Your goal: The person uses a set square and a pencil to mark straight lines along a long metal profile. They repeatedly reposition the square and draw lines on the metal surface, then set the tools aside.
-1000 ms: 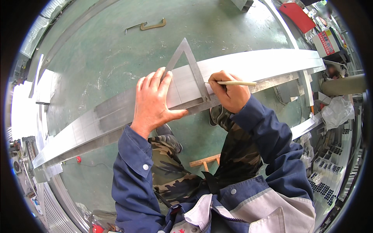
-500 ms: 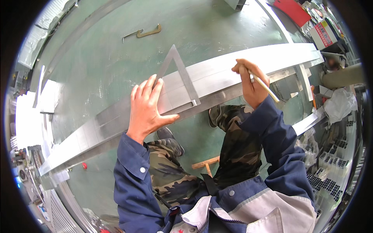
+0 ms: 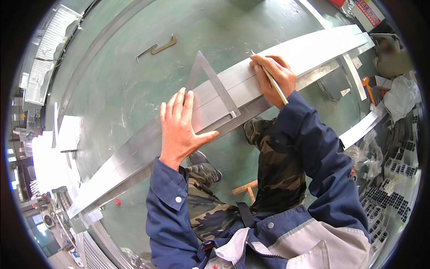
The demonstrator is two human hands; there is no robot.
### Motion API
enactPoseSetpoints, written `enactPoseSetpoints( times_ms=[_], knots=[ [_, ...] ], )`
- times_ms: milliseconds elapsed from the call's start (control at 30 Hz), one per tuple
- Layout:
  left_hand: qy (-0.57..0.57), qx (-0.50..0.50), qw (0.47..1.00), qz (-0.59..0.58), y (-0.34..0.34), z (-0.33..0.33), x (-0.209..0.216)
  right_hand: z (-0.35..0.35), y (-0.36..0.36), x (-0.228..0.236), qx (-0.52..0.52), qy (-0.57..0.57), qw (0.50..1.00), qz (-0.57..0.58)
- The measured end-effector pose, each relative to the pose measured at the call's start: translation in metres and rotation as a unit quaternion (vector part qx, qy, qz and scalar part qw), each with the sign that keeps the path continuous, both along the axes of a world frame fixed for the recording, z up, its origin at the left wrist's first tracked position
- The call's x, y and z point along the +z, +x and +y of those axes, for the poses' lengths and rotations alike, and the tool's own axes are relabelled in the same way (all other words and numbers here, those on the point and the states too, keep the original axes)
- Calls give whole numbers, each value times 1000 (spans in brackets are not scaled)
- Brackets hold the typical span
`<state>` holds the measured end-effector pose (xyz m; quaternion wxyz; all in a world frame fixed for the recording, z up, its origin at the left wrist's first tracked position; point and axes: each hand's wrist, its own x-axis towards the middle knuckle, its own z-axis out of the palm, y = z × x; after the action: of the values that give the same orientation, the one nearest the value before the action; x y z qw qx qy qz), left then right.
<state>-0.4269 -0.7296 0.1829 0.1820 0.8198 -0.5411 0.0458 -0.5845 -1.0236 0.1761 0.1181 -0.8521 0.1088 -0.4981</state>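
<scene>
Your left hand (image 3: pixel 179 127) lies flat and open, fingers spread, palm down on the long metal bar (image 3: pixel 134 157) that runs from lower left to upper right across the view. The fingertips touch the lower end of the metal triangle (image 3: pixel 214 92), which rests on the bar with its point sticking out past the bar's far edge over the green floor (image 3: pixel 112 80).

Your right hand (image 3: pixel 274 78) is closed around a pencil (image 3: pixel 271 80), gripping it between thumb and fingers. The pencil tip sits at the bar's top face, right of the triangle and apart from it. Whether the tip actually touches the metal, you cannot tell.

Both sleeves are dark blue; camouflage trousers and a boot (image 3: pixel 204 168) show below the bar, with a small wooden piece (image 3: pixel 246 188) near the knee.

On the floor beyond the bar lies a brass-coloured hook-shaped tool (image 3: pixel 159 46), well apart from both hands.

Upper right corner: a flat rectangular sign (image 3: pixel 367 11), white with red on it, tilted, its edge cut by the rim. Right edge: crumpled clear plastic wrapping (image 3: pixel 401 96), and lower down a stack of hollow metal profiles (image 3: pixel 387 193) seen end-on. A second pale bar (image 3: pixel 360 130) lies at the right, below your right arm. Left rim: white sheets (image 3: pixel 49 152), blurred.
</scene>
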Motion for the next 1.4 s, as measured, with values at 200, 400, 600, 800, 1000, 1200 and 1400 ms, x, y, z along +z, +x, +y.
enactPoseSetpoints(
  times_ms=[200, 400, 600, 800, 1000, 1200, 1400],
  knots=[
    [1, -3, 1000, 0, -2, -5, 2, -4, -3, -2, -15, -9, 1000, -2],
    [-1, -4, 1000, -1, -1, -5, 3, -1, -3, 2, -4, -13, 1000, 7],
    [-8, -10, 1000, -11, -2, -8, 3, -5, -2, -5, -10, -17, 1000, -4],
    [-6, -7, 1000, -11, -1, -6, 4, -3, -1, -3, -2, -18, 1000, -1],
    [-5, -6, 1000, -14, -2, -9, 3, -6, -1, -4, -7, -16, 1000, -4],
    [-1, 1, 1000, -12, -3, -10, 7, -2, -1, 4, 26, 33, 999, -2],
    [-13, 8, 1000, -5, -3, -9, 6, 23, 6, 26, 147, 213, 964, 64]
  ],
)
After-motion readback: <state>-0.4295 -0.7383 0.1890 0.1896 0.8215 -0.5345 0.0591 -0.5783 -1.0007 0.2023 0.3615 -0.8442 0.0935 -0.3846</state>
